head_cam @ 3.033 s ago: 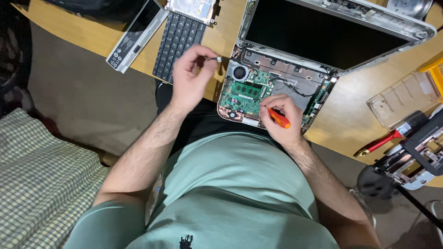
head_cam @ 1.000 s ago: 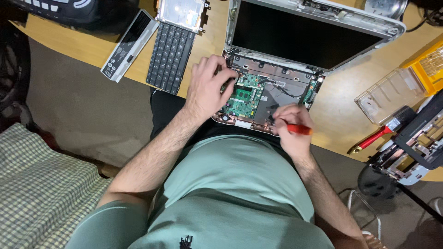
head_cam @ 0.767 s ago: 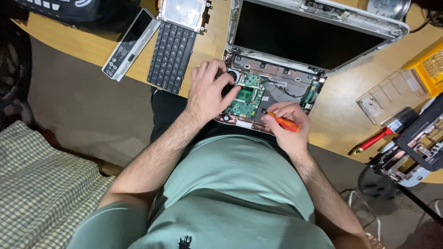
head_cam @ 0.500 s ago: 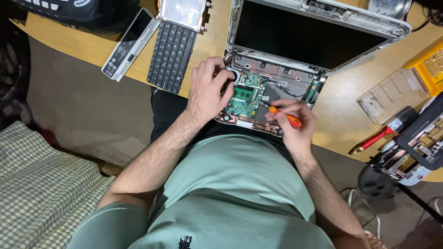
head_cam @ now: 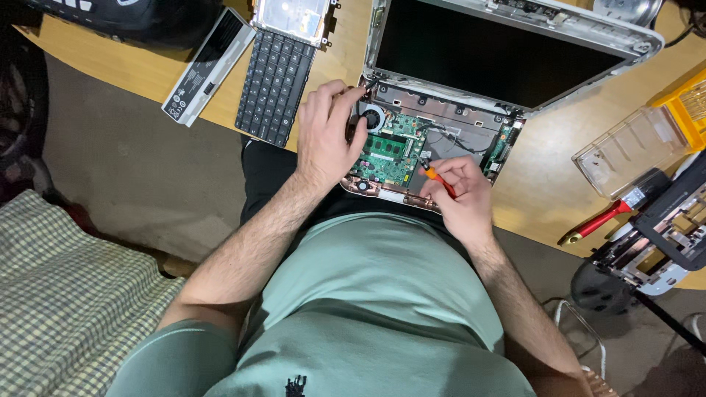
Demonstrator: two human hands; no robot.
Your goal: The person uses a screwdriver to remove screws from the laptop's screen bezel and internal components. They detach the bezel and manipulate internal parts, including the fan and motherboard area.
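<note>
Wooden and pale, the desk [head_cam: 147,70] fills the upper part of the view, its bare edge running from nine o'clock up toward twelve. On it, at about one o'clock, lies the opened laptop [head_cam: 507,55], dark screen tilted back and the base stripped so the green circuit board [head_cam: 390,151] shows near the centre. A detached black keyboard [head_cam: 276,77] sits at eleven o'clock, with a slim silver battery pack [head_cam: 206,66] just beside it further toward ten. At three o'clock a clear plastic box [head_cam: 625,151] lies near a red-handled tool [head_cam: 599,220]. The left hand [head_cam: 327,132] rests on the laptop base at the board's ten o'clock side, fingers curled loosely beside the small round fan [head_cam: 373,117], holding nothing visible. The right hand [head_cam: 460,195], at the board's four o'clock, pinches an orange screwdriver [head_cam: 435,176], its tip down on the base.
</note>
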